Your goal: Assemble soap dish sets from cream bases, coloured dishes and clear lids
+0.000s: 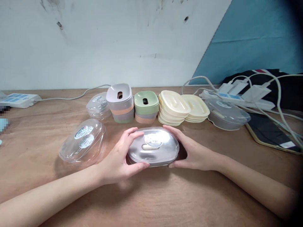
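An oval plastic box (161, 154) with a clear lid and a round printed label is held over the near middle of the wooden table. Under the lid shows a pale lilac tray with a pale slot. My left hand (126, 154) grips the box's left end, fingers at the far side and thumb along the near edge. Around the right end curls my right hand (189, 148), thumb at the near edge. Whether the box touches the table I cannot tell. Left of my left hand lie nested clear lids (94, 142) with round labels.
Behind stand a stack of lilac trays (121, 102), a stack of green-topped trays (146, 107), cream trays (174, 105), more cream trays (196, 107), clear lids (98, 104) and another lidded box (227, 113). Power strips (21, 100), cables and a phone (272, 129) lie at the sides.
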The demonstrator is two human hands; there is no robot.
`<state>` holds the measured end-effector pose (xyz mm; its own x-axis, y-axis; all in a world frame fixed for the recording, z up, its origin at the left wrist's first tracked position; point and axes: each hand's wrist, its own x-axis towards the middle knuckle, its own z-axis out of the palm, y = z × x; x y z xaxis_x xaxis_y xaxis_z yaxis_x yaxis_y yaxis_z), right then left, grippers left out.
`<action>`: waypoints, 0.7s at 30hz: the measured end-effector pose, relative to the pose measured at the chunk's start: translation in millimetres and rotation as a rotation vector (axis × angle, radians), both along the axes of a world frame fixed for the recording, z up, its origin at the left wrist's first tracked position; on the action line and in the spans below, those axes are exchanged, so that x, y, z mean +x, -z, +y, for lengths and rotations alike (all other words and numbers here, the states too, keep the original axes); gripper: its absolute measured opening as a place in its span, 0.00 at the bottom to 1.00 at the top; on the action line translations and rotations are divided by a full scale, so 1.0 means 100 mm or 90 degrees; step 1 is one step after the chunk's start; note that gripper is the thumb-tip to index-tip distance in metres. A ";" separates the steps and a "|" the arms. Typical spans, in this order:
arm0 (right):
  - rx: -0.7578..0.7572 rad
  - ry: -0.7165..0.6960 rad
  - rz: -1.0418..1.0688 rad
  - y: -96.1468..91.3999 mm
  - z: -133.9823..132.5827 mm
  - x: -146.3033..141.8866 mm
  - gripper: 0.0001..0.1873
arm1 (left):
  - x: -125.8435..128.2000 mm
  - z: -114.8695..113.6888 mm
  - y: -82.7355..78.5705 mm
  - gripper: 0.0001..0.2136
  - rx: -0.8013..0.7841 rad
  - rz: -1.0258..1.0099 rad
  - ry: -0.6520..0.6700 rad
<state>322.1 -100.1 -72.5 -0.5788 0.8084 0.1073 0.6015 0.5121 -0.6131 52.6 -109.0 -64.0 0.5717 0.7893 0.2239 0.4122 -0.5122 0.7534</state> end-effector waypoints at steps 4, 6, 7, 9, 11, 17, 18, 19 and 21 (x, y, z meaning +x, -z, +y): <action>0.022 -0.022 -0.001 -0.01 0.00 0.00 0.53 | 0.00 0.00 -0.02 0.28 0.013 0.017 0.010; 0.026 -0.035 0.006 -0.02 0.00 0.00 0.50 | 0.00 0.00 -0.02 0.28 0.021 0.018 0.019; 0.026 -0.039 0.008 -0.02 0.00 -0.01 0.49 | 0.00 0.00 -0.02 0.28 0.021 0.019 0.023; 0.025 -0.044 0.011 -0.03 0.01 -0.01 0.49 | 0.00 0.01 -0.02 0.28 0.020 0.022 0.031; 0.024 -0.045 0.008 -0.03 0.00 -0.02 0.50 | 0.00 0.01 -0.02 0.29 0.021 0.028 0.038; 0.040 -0.044 0.003 -0.05 -0.06 -0.03 0.49 | -0.02 0.02 -0.04 0.30 0.012 0.071 0.075; 0.047 -0.048 0.005 -0.05 -0.08 -0.04 0.49 | -0.02 0.02 -0.05 0.30 0.011 0.081 0.089; 0.054 -0.054 0.003 -0.05 -0.10 -0.05 0.49 | -0.03 0.02 -0.05 0.31 0.011 0.090 0.106; 0.067 -0.067 -0.007 -0.06 -0.17 -0.06 0.48 | -0.05 0.02 -0.04 0.34 0.020 0.100 0.139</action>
